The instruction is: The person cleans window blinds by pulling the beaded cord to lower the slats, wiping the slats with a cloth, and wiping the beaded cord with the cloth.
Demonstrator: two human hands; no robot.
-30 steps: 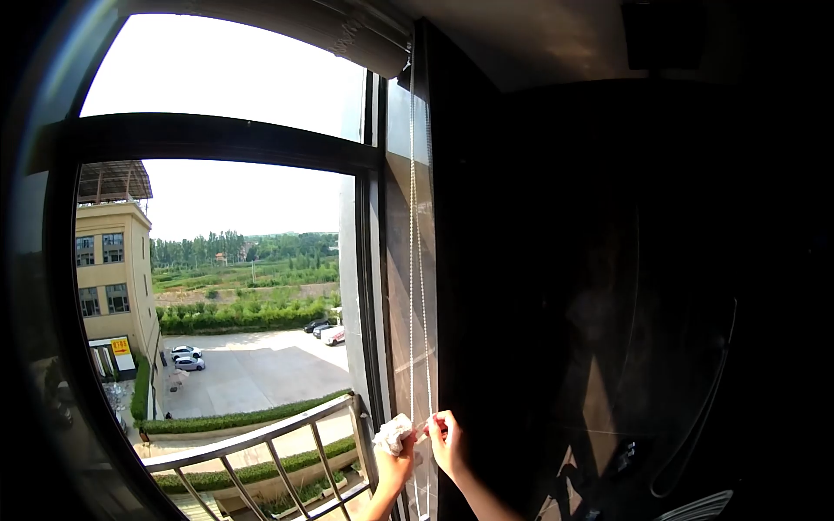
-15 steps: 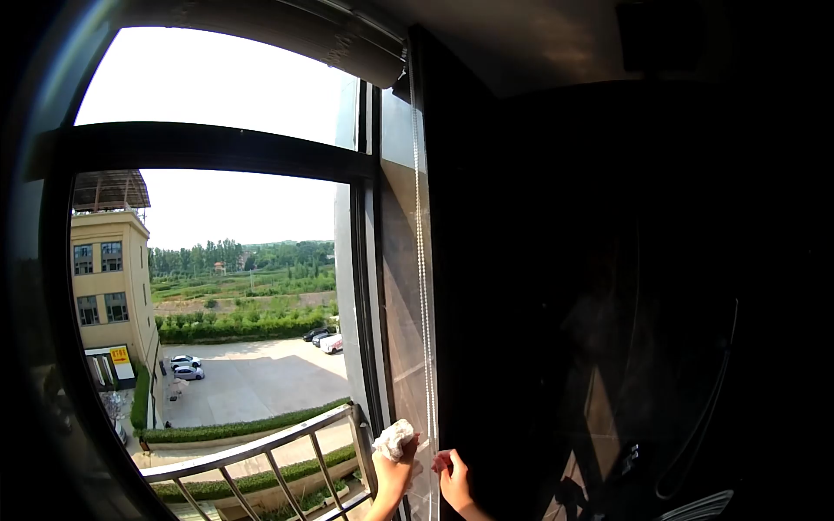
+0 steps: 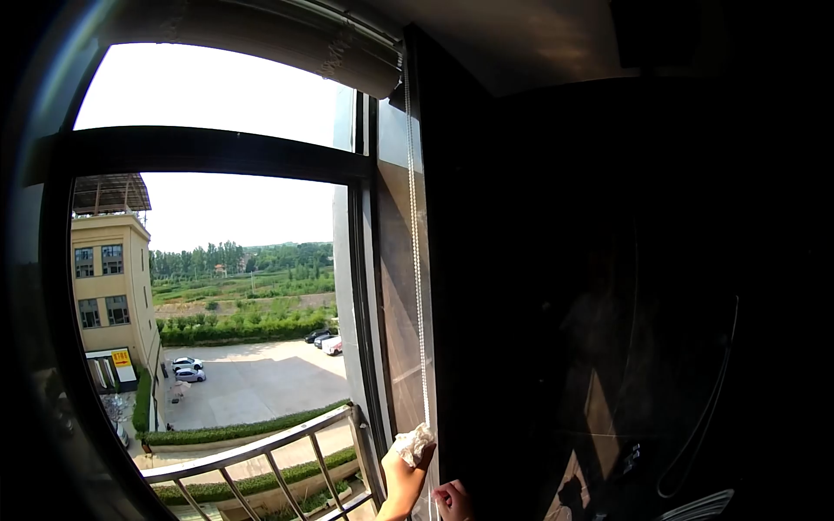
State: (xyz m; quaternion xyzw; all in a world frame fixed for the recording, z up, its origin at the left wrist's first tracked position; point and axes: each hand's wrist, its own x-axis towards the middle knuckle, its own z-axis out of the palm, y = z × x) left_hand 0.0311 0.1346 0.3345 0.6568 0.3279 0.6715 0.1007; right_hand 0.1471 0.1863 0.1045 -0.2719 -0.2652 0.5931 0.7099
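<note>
– Left hand (image 3: 401, 484)?
– Closed round crumpled white wad (image 3: 413, 444), beaded cord (image 3: 415, 286) just beside it; best practice: light grip, steady wrist
– Right hand (image 3: 453, 501)?
– Lower, fingers curled; contents, if any, I cannot tell

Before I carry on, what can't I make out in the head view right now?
Head view:
- Left hand: its grip on the beaded cord, if any, is hidden by the hand and white wad.
- Right hand: partly cut off by the bottom edge; grip unclear.
- Cord's lower end: beyond the bottom edge.
- Yellow sign: lettering too small.
- Right side: mostly lost in darkness.
</note>
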